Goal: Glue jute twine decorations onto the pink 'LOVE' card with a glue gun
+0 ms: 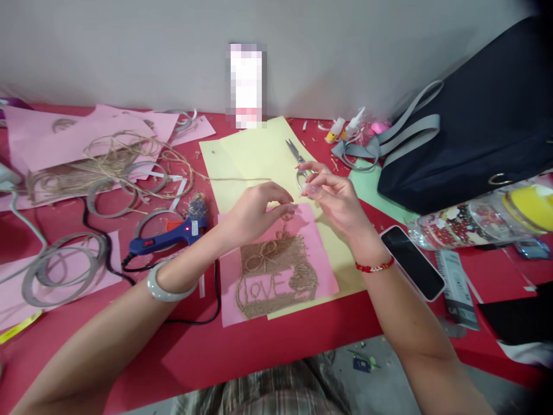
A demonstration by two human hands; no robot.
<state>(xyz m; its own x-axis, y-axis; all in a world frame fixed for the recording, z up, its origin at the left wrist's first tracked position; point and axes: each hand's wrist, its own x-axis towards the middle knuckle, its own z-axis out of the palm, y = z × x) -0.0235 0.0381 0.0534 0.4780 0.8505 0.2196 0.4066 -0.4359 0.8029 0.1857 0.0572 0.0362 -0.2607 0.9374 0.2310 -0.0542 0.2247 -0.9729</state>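
Observation:
My left hand (254,210) hovers over the top of a pink sheet (328,276) that bears a jute-string picture (274,276) with a bow and the word LOVE. Its fingers are curled together in a pinch on a thin piece of twine. My right hand (332,193) is close beside it, fingers pinched on the same small piece. A pair of scissors (296,153) lies just behind the right hand on a yellow sheet (254,155). A strand of twine (228,179) runs across that sheet from the left.
A blue glue gun (166,233) with a black cord lies left of the pink sheet. A tangle of jute string (108,158), grey rings (64,268) and pink paper fill the left. A phone (412,262), a bottle (475,219), a dark bag (484,121) and glue bottles (336,129) are on the right.

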